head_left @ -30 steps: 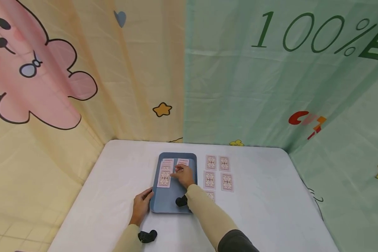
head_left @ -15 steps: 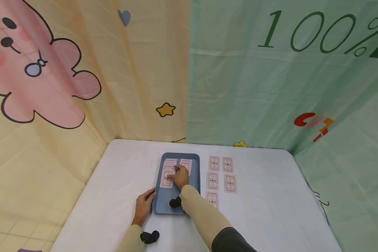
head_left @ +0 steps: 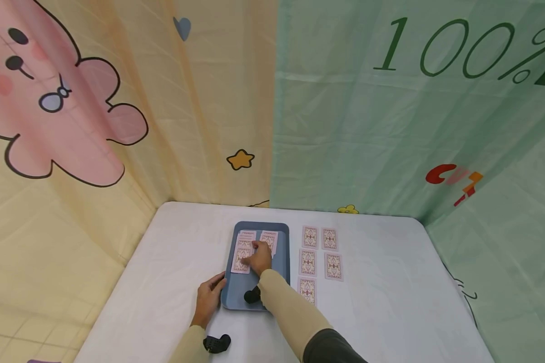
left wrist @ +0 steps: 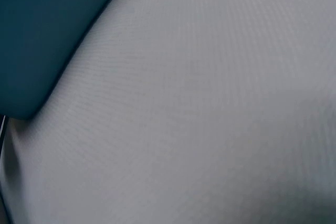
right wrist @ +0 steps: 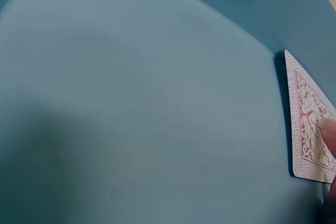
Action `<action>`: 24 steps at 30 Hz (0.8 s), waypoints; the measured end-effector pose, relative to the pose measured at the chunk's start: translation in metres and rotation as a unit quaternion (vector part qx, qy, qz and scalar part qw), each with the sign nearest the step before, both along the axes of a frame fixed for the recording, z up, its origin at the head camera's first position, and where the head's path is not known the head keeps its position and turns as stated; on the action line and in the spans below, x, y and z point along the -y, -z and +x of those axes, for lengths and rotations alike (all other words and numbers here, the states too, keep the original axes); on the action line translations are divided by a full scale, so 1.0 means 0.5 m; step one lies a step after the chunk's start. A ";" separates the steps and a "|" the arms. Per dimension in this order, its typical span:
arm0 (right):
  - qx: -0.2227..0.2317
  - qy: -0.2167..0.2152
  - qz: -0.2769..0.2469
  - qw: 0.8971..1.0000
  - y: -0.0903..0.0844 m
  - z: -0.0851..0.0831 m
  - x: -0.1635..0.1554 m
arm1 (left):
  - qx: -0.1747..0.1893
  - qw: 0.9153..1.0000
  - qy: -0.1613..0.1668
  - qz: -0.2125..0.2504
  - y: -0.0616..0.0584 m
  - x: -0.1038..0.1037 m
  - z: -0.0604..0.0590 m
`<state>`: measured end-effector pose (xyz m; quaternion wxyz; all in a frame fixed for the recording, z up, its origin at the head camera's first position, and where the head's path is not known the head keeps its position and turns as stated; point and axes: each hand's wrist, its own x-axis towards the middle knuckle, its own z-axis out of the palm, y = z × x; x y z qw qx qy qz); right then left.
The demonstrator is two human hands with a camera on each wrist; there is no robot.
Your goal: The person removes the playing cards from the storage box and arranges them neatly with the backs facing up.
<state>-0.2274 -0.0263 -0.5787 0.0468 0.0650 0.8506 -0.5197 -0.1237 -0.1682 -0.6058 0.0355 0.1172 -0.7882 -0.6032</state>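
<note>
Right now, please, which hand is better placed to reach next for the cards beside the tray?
Probably the right hand, being nearer those cards; the left hand touches the tray at its left edge.

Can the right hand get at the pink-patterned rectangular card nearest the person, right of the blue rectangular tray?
Probably yes: nothing visible lies on that card, though a beige sleeve partly hides it.

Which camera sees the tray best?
The head camera: it shows most of the tray. The left wrist view shows just a corner; the right wrist view, only some floor and side.
</note>
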 end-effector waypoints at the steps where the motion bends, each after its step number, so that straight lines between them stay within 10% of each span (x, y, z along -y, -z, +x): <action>1: 0.002 -0.002 0.005 1.000 0.002 -0.001 0.000 | 0.000 1.000 0.000 0.000 0.000 0.000 0.000; 24: -0.012 -0.028 0.036 0.999 -0.003 0.010 0.002 | 0.002 1.000 0.000 0.006 -0.002 -0.001 0.000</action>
